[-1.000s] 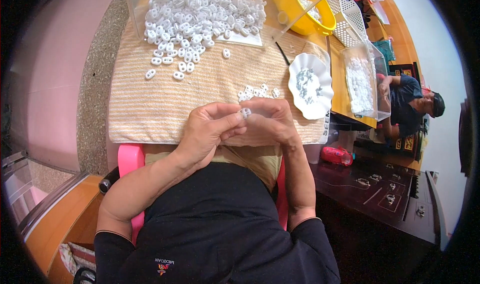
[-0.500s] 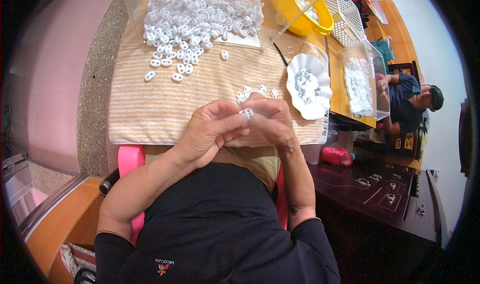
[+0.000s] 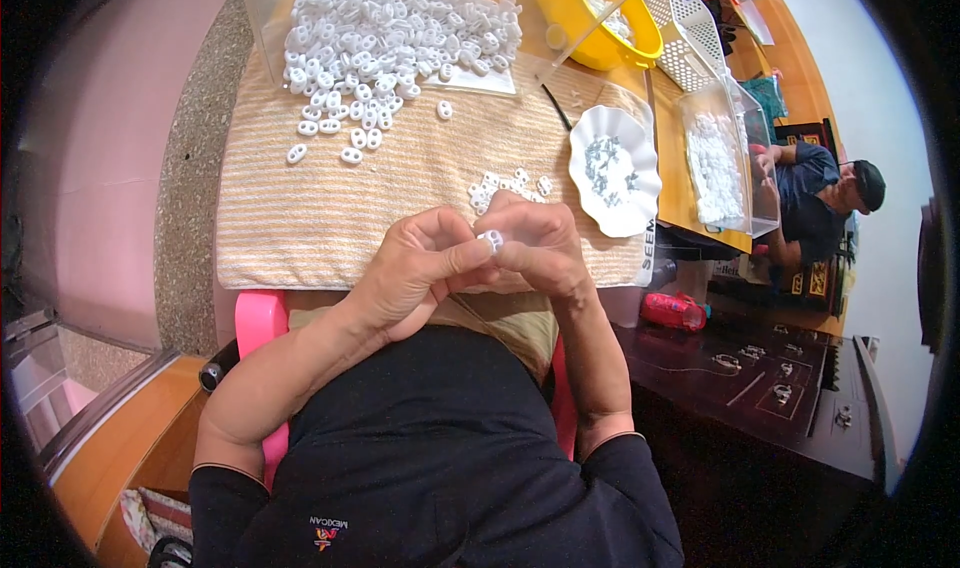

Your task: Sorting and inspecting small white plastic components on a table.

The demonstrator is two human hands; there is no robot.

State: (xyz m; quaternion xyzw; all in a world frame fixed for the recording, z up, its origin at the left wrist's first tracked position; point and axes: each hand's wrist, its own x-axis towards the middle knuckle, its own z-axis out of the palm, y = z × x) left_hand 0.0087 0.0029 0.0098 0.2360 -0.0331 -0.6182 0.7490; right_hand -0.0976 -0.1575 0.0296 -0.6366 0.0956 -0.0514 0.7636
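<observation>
Between the fingertips of both hands is a small white oval plastic piece with two holes. My left hand pinches it from the left, its thumb stretched along the near side. From the right, my right hand closes its thumb and bent fingers on the same piece; part of that hand is blurred. Just beyond my fingers lies a small cluster of white plastic pieces. To the right of it, a white wavy-rimmed dish holds tiny grey and white bits.
A striped towel covers the work surface. At the back spills a big heap of white two-hole pieces. A yellow basin, a perforated white basket and a clear bin stand right. Another person sits beyond.
Both hands keep hold of the piece, which has turned and shifted slightly toward me. My right fingers have moved a little around it.
</observation>
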